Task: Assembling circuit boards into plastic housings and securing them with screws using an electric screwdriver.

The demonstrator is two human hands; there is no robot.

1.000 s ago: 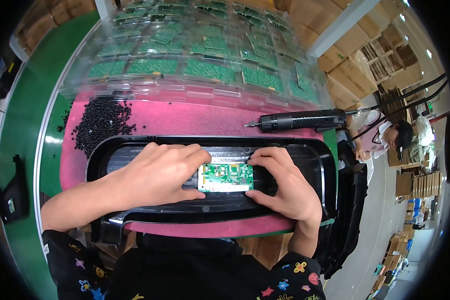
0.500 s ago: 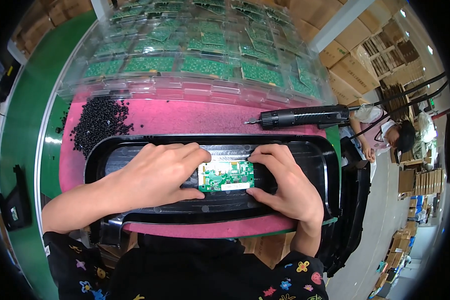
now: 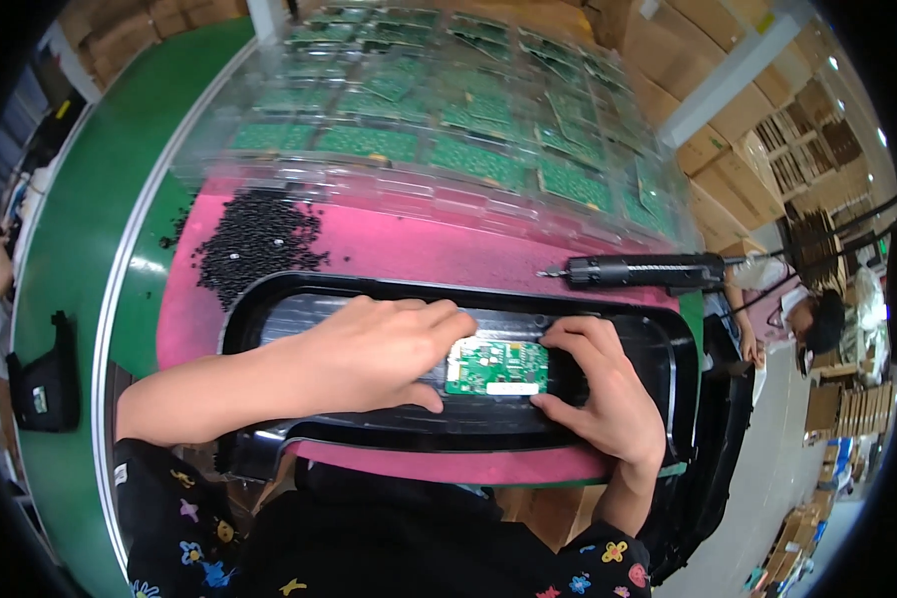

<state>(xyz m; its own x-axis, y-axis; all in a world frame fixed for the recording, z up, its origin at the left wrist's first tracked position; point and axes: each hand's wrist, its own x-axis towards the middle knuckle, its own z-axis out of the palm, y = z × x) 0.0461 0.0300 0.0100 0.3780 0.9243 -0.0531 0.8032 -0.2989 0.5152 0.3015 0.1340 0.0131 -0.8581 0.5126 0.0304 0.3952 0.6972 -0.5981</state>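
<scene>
A green circuit board (image 3: 498, 367) with a white label strip lies over the inside of a long black plastic housing (image 3: 319, 436). At the board's left end is my left hand (image 3: 384, 351), its bent fingers at the upper corner and its thumb by the lower one. My right hand (image 3: 608, 389) grips the right end, fingertips at the upper corner and thumb at the lower corner. The hands cover parts of the housing's inside, and whether the board touches its floor I cannot tell.
A black electric screwdriver (image 3: 648, 271) lies behind the housing on the pink mat (image 3: 409, 244). Small black screws (image 3: 254, 239) are heaped at the left. Clear plastic trays (image 3: 369, 174) of circuit boards stand at the back. More black housings (image 3: 713, 468) and a seated person (image 3: 767, 299) are at the right.
The whole view has shifted and tilted, so the bench appears farther right and lower. My left thumb sits slightly farther from the board's corner; both hands stay at its ends.
</scene>
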